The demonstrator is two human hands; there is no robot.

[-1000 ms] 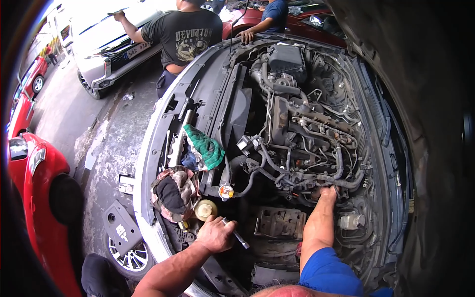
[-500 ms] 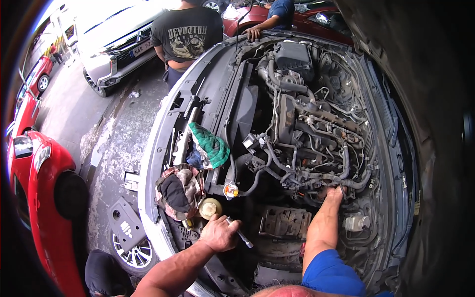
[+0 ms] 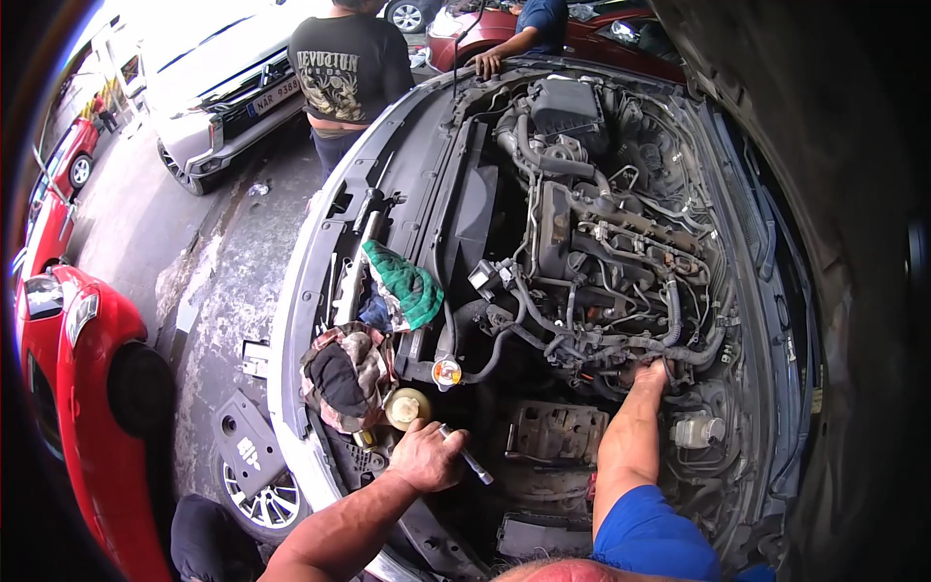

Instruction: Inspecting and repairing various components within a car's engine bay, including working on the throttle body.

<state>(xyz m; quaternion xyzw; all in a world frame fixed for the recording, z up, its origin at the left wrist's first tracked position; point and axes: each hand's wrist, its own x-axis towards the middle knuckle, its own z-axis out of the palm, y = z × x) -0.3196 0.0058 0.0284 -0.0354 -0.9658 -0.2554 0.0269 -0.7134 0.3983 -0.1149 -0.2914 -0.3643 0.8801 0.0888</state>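
Over the open engine bay (image 3: 747, 242) of a car, the left hand (image 3: 427, 456) has its grip closed around a slim metal tool (image 3: 467, 460), whose shaft sticks out to the right over the front edge of the bay, just below a round cream-coloured cap (image 3: 407, 407). The right hand (image 3: 648, 376) reaches deep among the black hoses (image 3: 669, 339) near the bay's right side; its fingers are hidden there, so whether the grip is closed cannot be told. A green cloth (image 3: 407, 286) and a mottled rag (image 3: 344, 373) lie on the bay's left edge, beside the cap. Two people stand at the far front corner.
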